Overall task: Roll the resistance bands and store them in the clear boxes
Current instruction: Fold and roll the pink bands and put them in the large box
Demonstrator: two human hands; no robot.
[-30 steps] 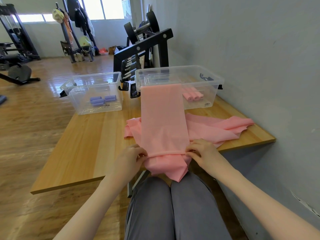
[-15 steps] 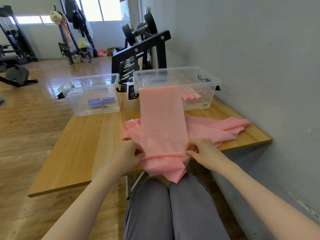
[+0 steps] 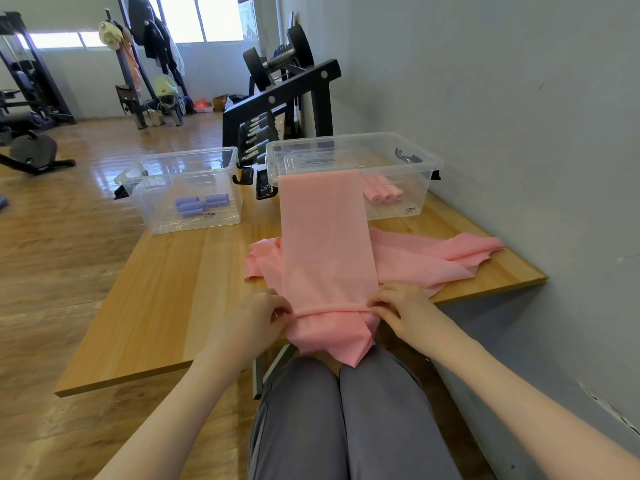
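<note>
Gym counter (image 3: pixel 166 306): our left hand (image 3: pixel 258 318) and right hand (image 3: pixel 403 311) still pinch the pink band (image 3: pixel 325 237) between them, its first narrow roll barely grown; far end drapes over the clear box (image 3: pixel 420 161) beyond.

Daylight pours in from the windows (image 3: pixel 201 19) at the far end of the room; they are blown out to white, with no detail behind the glass. That light lays a bright glare on the floor (image 3: pixel 100 161), and the left box (image 3: pixel 180 188) catches small highlights on its rim. The near scene is evenly and softly lit, with the table (image 3: pixel 166 292) casting a faint shadow beneath its near edge. The wall (image 3: pixel 502 98) is a flat, even grey. The wide lens bends straight lines toward the edges, so the table edges and forearms splay outward. Focus is fair at the centre; far objects look soft and slightly smeared.
</note>
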